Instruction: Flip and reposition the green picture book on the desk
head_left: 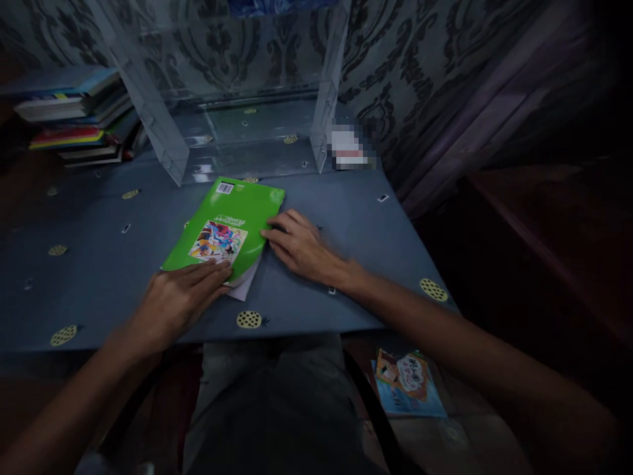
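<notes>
A green book [235,201] with a colourful picture and a barcode on its cover lies at a slant on the table. Its near right corner curls up, and white pages show beneath it. My left hand [182,297] rests on the book's near edge with the fingers stretched flat over the cover. At the right edge of the book is my right hand [301,247], its fingers bent together and closed on that edge. The undersides of both hands are hidden.
A clear plastic rack [171,155] stands behind the book against the patterned wall. Stacked books [79,119] are at the back left. A blurred white item [349,148] sits right of the rack. Below the table's edge lies a blue booklet [410,389].
</notes>
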Available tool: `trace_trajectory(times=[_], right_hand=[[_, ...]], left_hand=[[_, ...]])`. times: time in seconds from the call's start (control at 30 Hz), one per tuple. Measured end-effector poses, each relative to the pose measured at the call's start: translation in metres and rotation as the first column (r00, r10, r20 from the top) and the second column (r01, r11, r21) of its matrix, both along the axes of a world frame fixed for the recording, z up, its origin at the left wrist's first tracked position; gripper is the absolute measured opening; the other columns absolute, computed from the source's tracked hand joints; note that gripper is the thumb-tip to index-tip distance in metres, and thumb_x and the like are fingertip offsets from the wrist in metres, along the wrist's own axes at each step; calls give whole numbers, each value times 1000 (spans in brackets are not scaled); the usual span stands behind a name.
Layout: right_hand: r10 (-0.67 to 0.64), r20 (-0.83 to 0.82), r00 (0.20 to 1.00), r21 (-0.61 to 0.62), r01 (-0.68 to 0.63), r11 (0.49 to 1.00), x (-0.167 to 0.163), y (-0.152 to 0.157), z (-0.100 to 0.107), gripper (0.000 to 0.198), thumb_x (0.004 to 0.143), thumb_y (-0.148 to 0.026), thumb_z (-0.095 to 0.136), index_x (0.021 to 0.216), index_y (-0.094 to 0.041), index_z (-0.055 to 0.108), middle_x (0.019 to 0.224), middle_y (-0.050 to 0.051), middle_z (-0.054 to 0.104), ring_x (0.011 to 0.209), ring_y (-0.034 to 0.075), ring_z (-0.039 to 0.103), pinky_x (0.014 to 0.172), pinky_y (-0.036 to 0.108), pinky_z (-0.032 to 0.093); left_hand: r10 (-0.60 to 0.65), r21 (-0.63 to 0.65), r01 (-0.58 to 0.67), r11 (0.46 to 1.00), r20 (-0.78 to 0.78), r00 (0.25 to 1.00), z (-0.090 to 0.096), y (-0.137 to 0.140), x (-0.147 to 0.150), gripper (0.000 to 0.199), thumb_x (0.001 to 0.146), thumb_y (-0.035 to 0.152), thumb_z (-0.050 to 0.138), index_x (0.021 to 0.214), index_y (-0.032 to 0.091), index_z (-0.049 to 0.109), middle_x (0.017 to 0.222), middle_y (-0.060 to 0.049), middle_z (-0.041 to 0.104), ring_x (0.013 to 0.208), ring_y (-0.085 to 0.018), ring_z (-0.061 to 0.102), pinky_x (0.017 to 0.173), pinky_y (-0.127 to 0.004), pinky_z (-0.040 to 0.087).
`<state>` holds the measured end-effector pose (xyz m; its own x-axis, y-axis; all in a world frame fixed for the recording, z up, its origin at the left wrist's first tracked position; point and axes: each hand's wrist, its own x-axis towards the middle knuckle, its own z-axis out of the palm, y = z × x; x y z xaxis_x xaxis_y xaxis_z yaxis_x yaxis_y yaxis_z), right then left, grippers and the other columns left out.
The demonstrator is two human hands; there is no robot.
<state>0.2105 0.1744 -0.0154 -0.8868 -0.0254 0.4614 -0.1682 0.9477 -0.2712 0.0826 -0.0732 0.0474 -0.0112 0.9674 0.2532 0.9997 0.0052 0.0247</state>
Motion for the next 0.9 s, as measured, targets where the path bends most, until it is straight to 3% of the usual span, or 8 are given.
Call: trace_trajectory(times=[0.17, 0.37, 0.63, 0.9], right_hand=[[134, -44, 990, -69, -137, 988, 21, -31, 6, 30, 102, -16, 47, 123, -15, 68, 119, 16, 66, 111, 28, 55, 92, 48, 52], [181, -84, 980, -139, -191, 972, 38, -49, 12, 31, 102, -15, 47, 127, -14, 65, 122, 16, 68, 114, 26, 58, 98, 49, 54], [230, -133, 964, -16, -234, 972, 44, -56, 11, 31, 101, -14, 48, 126, -15, 67, 125, 17, 66, 118, 26, 57, 94, 46, 57], [239, -133, 962, 5, -241, 971, 42, -56, 8, 32, 101, -14, 46, 127, -16, 66, 123, 15, 66, 116, 25, 57, 93, 44, 58]], left_hand=[[-17, 9, 17, 1000, -42, 999, -6, -2, 0, 35, 106, 32, 43, 121, 20, 73, 122, -9, 76, 111, -24, 73, 88, -37, 64], [-12, -3, 12, 1000, -61, 998, -9, -3, 0, 34, 105, 30, 44, 123, 20, 72, 123, -8, 76, 113, -25, 73, 88, -38, 64], [-42, -64, 35, 997, -113, 993, -8, -7, 1, 37, 107, 27, 38, 129, 16, 66, 133, -10, 70, 121, -26, 68, 91, -40, 62], [-14, -60, 9, 998, -82, 997, -27, -18, 0, 45, 101, 16, 39, 143, 20, 56, 145, -12, 61, 134, -28, 58, 99, -44, 58]])
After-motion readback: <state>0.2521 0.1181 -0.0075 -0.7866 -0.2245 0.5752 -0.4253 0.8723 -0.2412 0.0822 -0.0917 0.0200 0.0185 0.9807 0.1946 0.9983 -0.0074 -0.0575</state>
